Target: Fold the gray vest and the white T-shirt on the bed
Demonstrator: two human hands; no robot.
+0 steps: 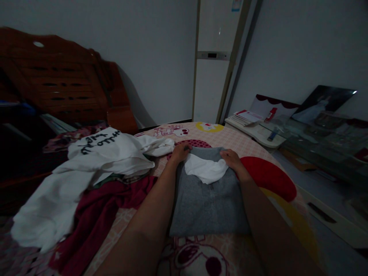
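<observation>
A grey ribbed garment lies folded into a rough rectangle on the patterned cloth in front of me. On its upper part rests a bunched piece of white fabric; whether it belongs to the grey garment I cannot tell. My left hand is closed on the far left corner of the grey garment, thumb and fingers pinching its edge. At the far right corner my right hand grips the same edge, fingers curled over it. Both forearms reach along the garment's sides.
To the left lie a white garment with black lettering and a dark red garment. A wooden chair stands behind them. On the right are a glass-topped cabinet with papers and a picture. A tall white appliance stands at the back.
</observation>
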